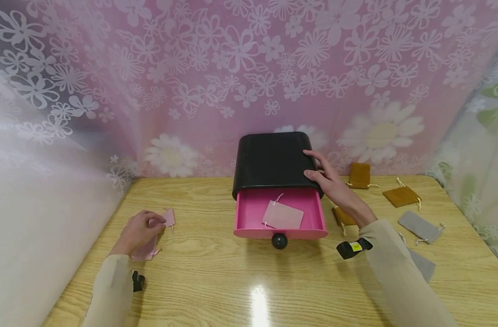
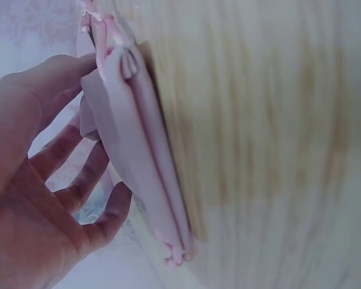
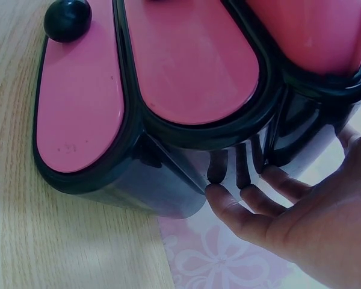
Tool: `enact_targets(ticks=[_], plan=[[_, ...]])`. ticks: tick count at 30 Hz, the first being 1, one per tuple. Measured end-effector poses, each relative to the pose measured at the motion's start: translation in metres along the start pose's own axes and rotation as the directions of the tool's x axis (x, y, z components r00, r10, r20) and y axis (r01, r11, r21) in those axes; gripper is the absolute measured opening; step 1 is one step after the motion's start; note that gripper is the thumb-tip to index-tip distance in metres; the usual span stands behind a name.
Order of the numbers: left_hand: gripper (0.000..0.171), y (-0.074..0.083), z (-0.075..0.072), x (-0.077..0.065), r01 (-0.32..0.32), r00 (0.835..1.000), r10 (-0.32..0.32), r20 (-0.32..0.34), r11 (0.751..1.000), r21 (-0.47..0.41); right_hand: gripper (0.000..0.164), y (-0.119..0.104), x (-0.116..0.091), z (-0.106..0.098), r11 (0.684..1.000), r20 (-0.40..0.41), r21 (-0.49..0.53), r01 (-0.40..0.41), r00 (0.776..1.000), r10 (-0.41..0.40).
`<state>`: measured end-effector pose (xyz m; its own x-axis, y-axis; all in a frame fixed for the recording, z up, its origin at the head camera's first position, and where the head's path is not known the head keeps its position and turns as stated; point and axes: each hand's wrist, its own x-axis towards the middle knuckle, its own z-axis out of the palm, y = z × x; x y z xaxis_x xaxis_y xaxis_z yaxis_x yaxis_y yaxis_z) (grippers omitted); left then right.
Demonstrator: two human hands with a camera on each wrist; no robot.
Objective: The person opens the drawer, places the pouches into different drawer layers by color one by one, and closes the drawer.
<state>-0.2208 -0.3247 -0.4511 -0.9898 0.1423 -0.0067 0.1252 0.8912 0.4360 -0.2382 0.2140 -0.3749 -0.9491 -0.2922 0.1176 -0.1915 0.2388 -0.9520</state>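
Note:
A black cabinet (image 1: 273, 159) with pink drawers stands at the table's back. Its top drawer (image 1: 249, 213) is pulled out, and a pale pink drawstring pouch (image 1: 284, 215) lies inside. My right hand (image 1: 334, 186) rests on the cabinet's right edge; in the right wrist view its fingertips (image 3: 219, 195) touch the glossy black side. At the table's left, my left hand (image 1: 138, 230) pinches a pink drawstring pouch (image 2: 129, 126) between thumb and fingers, part of the grip being hidden by the cloth. Pink pouches (image 1: 145, 250) lie beneath and beside that hand.
Brown drawstring pouches (image 1: 360, 175) lie right of the cabinet, one partly behind my right forearm. Grey pouches (image 1: 420, 226) lie nearer the right edge, one partly covered by the sleeve. A round black knob (image 1: 279, 241) sticks out from the drawer front. A flowered curtain (image 1: 216, 91) hangs behind.

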Motion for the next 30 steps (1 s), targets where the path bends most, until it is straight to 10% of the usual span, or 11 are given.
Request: enact_targets(ticks=[30], plan=[[0.015, 0.024, -0.014, 0.005, -0.066, 0.992, 0.063, -0.107, 0.998, -0.024, 0.059, 0.000, -0.001, -0.001, 1.000, 0.005, -0.006, 0.002, 1.000, -0.002]])
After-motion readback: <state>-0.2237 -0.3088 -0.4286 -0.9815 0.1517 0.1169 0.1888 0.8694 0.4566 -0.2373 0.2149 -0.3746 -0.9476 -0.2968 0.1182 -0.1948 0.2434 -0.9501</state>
